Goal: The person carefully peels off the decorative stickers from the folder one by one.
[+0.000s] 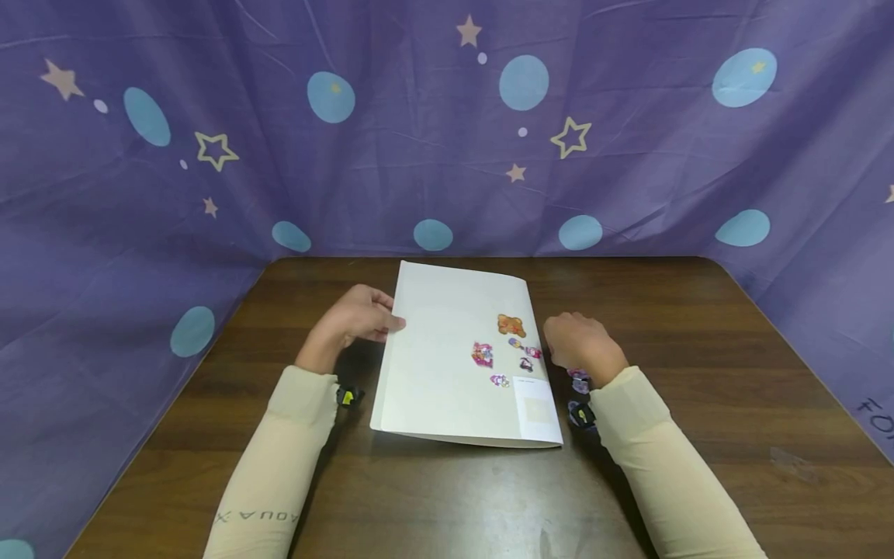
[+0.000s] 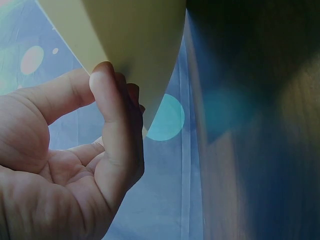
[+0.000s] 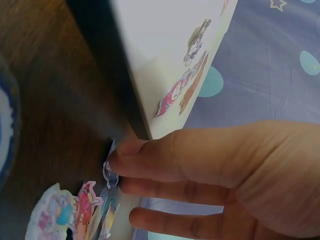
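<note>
A white folder lies tilted on the table, its lower edge bowed open. Several cartoon stickers dot its right half, among them a brown bear sticker. My left hand pinches the folder's left edge between thumb and fingers, and the left wrist view shows the thumb against the sheet. Beside the right edge, my right hand has its fingers bent downward. In the right wrist view, thumb and fingertips come together on a small sticker, part of which the thumb hides.
More loose stickers lie on the table by my right hand, partly hidden under the wrist in the head view. A pale label sits at the folder's lower right corner. Behind the brown table hangs a purple patterned curtain.
</note>
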Demonstrator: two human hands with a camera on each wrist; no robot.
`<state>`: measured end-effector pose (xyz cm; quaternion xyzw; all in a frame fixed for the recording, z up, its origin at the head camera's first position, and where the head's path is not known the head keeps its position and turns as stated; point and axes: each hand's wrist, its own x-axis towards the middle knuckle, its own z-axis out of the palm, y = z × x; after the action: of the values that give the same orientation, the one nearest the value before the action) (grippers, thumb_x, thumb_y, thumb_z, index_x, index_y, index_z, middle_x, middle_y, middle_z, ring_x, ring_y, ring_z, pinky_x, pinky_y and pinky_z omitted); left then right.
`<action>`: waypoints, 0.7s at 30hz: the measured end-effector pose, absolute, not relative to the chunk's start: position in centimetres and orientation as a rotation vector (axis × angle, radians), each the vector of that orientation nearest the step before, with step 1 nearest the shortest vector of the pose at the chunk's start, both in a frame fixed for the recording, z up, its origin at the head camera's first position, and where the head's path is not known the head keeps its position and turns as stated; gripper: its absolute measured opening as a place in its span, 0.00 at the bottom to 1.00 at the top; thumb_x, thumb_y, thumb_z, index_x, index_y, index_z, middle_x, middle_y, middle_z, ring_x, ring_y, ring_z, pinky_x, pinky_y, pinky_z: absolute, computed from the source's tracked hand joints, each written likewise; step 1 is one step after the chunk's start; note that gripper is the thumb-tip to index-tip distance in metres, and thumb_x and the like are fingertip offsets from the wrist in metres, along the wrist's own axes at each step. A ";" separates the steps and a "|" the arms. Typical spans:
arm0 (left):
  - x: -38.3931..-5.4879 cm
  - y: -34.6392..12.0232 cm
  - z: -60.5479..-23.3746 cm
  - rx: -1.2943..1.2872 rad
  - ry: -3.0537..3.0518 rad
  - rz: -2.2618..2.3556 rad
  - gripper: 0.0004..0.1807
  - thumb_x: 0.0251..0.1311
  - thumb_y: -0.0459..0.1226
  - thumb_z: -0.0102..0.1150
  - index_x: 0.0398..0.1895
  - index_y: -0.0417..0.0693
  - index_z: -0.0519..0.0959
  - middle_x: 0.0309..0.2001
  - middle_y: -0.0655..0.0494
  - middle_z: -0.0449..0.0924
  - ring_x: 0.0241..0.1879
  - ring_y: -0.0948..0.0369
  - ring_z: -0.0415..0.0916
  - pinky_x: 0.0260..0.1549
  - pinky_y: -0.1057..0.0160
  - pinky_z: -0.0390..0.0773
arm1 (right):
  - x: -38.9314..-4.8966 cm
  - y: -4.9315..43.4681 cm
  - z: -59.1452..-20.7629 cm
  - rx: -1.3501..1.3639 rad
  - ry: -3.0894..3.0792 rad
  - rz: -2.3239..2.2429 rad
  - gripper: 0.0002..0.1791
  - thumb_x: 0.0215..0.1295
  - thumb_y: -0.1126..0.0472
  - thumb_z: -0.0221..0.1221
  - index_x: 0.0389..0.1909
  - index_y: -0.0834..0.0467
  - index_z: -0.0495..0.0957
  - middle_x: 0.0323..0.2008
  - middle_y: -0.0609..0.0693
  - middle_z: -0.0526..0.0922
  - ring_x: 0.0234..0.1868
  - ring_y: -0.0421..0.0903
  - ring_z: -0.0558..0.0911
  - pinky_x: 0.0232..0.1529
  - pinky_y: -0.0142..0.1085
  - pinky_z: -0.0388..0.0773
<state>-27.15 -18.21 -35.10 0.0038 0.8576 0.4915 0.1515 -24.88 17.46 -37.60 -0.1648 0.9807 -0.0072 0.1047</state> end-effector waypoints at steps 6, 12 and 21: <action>-27.2 -18.2 -35.2 0.008 2.458 1.414 0.31 0.59 0.30 0.71 0.62 0.27 0.69 0.46 0.40 0.75 0.32 0.58 0.79 0.34 0.63 0.86 | -25.0 17.5 -37.6 -0.473 2.862 -0.050 0.06 0.57 0.69 0.67 0.26 0.56 0.82 0.27 0.50 0.81 0.30 0.50 0.78 0.32 0.46 0.80; -27.2 -18.2 -35.2 0.008 2.457 1.416 0.30 0.59 0.30 0.71 0.61 0.27 0.69 0.46 0.40 0.75 0.32 0.58 0.79 0.34 0.63 0.86 | -24.9 17.6 -37.4 -0.458 2.841 -0.063 0.07 0.57 0.66 0.71 0.26 0.55 0.82 0.27 0.50 0.81 0.29 0.49 0.79 0.29 0.43 0.79; -27.1 -18.2 -35.1 0.009 2.456 1.413 0.30 0.59 0.30 0.70 0.61 0.27 0.69 0.47 0.40 0.76 0.32 0.58 0.79 0.34 0.62 0.86 | -24.4 17.5 -36.9 -0.483 2.864 -0.107 0.09 0.58 0.61 0.72 0.24 0.55 0.81 0.24 0.48 0.79 0.27 0.47 0.78 0.27 0.40 0.75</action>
<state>-27.13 -18.16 -35.11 0.0032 0.8565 0.4928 0.1536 -24.42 17.45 -36.86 -0.1650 0.9786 -0.0365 0.1175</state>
